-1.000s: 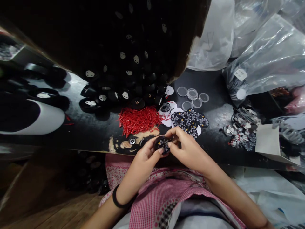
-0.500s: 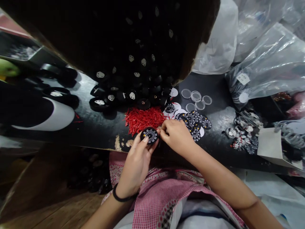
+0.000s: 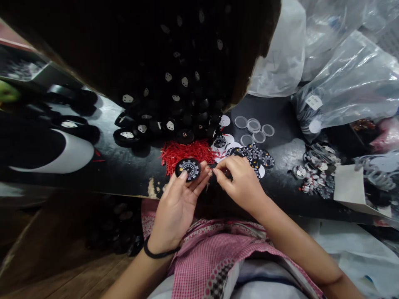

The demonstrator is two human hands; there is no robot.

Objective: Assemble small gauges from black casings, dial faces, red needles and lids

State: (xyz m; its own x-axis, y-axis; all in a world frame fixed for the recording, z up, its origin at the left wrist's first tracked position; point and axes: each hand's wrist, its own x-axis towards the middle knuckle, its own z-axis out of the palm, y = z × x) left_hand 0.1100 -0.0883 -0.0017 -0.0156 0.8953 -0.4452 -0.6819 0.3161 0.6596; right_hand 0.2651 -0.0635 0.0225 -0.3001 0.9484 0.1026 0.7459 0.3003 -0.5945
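My left hand (image 3: 177, 199) grips a round black gauge (image 3: 188, 170) with a printed dial, its thumb on the face and its other fingers beneath and beside it. Close to those fingertips, my right hand (image 3: 238, 176) has thumb and forefinger pinched together; whatever is between them is too small to make out. Just behind the gauge lies a heap of thin red pointers (image 3: 187, 150). Beyond my right hand are loose printed dial discs (image 3: 254, 153), black with white marks, mixed with plain white discs (image 3: 232, 145).
Clear round lenses (image 3: 258, 137) lie behind the dials. Black round housings (image 3: 183, 136) spill from a large dark container at the back. To the right are a pile of small parts (image 3: 321, 170), a white box (image 3: 349, 189) and a plastic bag (image 3: 349, 83).
My left hand has shifted left with the gauge and turned its face more toward me. The right hand has drawn slightly away from it, leaving a wider gap.
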